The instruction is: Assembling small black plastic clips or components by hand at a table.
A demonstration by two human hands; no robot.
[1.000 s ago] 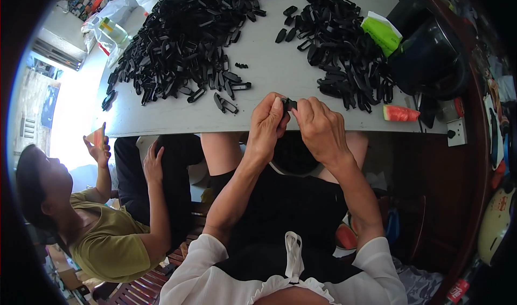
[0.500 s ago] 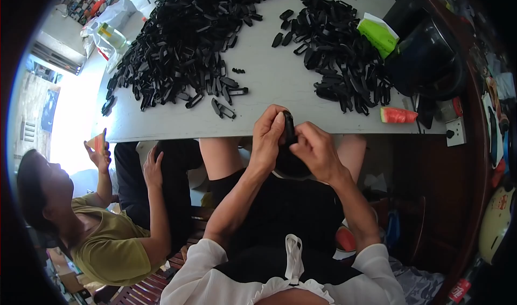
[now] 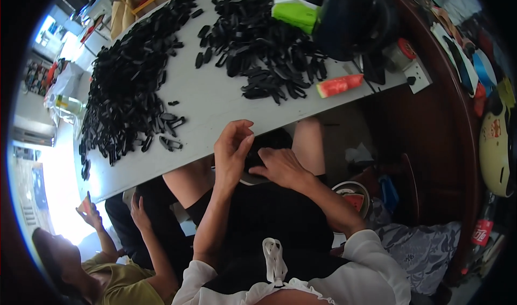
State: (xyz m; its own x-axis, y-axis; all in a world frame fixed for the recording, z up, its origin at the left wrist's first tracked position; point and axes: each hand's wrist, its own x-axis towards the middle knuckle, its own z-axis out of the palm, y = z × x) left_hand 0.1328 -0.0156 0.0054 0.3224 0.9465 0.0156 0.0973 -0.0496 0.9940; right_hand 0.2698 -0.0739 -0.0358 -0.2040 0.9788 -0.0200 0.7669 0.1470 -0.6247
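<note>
Near the table's front edge, my left hand [image 3: 231,150] is raised with its fingers loosely bent and apart from the thumb, and no piece shows in it. Lower and to its right, my right hand [image 3: 284,167] hangs over a dark area between my knees, thumb and fingers apart, apparently holding nothing. What lies under it is too dark to make out. On the grey table [image 3: 212,113] are two heaps of small elongated black plastic pieces, a larger left heap [image 3: 126,78] and a smaller right heap [image 3: 264,46]. A few loose pieces [image 3: 170,143] lie by the left heap.
A watermelon slice [image 3: 340,85] lies at the table's right, near a black jug [image 3: 350,25], a green packet [image 3: 295,15] and a white socket strip [image 3: 419,77]. A metal bowl [image 3: 364,191] with watermelon stands below. At left, another person's hand [image 3: 91,216] holds a slice.
The black piece that both hands held is out of them. My hands have drawn apart, the right one lower. The view has swung to the right.
</note>
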